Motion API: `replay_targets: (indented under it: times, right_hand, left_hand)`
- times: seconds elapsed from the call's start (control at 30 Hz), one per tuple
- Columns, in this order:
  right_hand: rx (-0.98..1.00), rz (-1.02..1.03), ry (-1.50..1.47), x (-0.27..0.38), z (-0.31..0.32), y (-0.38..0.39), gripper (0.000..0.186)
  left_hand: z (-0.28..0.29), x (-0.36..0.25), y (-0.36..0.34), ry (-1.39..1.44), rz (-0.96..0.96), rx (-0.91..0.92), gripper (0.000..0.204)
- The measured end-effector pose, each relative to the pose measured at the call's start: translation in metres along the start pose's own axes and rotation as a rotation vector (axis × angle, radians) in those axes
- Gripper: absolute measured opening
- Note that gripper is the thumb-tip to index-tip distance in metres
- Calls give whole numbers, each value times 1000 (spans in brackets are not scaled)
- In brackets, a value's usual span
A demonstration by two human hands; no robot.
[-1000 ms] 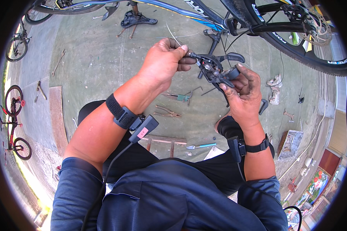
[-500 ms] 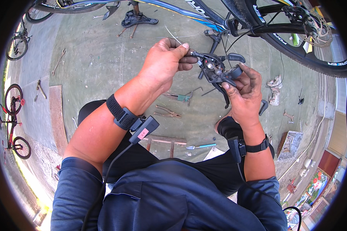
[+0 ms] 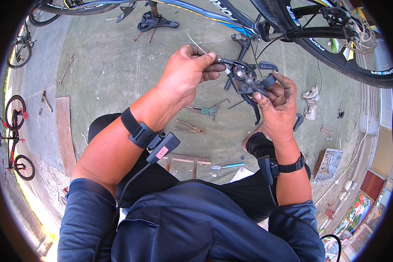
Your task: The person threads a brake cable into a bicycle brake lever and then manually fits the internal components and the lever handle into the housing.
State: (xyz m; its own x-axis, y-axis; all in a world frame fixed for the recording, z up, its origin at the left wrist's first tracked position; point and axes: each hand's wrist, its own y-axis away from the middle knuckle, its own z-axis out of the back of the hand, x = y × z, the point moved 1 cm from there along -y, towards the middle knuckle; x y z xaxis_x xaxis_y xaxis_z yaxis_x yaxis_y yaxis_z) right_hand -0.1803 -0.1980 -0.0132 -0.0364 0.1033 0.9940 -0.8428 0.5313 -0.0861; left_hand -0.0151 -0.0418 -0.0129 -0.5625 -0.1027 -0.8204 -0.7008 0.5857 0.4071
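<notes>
My right hand (image 3: 276,107) is closed round the side of a black bicycle shifter with brake lever (image 3: 244,80). Its cover is off, so the metal inside shows. Opposite it, my left hand (image 3: 184,72) pinches a thin pale inner cable (image 3: 195,41) beside the shifter's adjuster end; the cable's free end sticks up past the fingers. Both hands hold the unit in the air above the floor. Dark grease marks the fingers. My left fingertips partly hide where the cable meets the shifter.
An upturned bicycle (image 3: 231,24) stands just ahead, its wheel at upper right. On the green floor (image 3: 113,78) lie pliers (image 3: 190,127), a green-handled tool (image 3: 207,111), a blue screwdriver-like tool (image 3: 228,166), wrenches and a rag (image 3: 311,103). More bicycles (image 3: 16,133) stand at left.
The shifter has tilted slightly in my right hand, showing more of its inner metal. My left hand has shifted a little; both grips stay the same.
</notes>
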Motion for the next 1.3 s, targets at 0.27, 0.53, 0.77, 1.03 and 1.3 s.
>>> replay_targets:
  times: [0.27, 0.53, 0.77, 1.03, 1.3]
  right_hand:
    - [-23, -69, -87, 1, 1, -2, 66]
    - [8, -147, -174, 3, 4, -8, 75]
    - [64, -150, -149, -6, 4, -10, 75]
    - [87, -336, -271, -8, -5, -7, 75]
    - [169, -597, -468, -2, -3, -2, 62]
  left_hand:
    - [1, 2, 1, 34, 10, 22, 18]
    - [0, 0, 2, 19, -10, 23, 19]
    - [-1, -3, 3, 32, -23, 42, 19]
    - [-1, -6, 2, 2, -84, 107, 20]
    - [2, -13, 1, -79, -184, 175, 23]
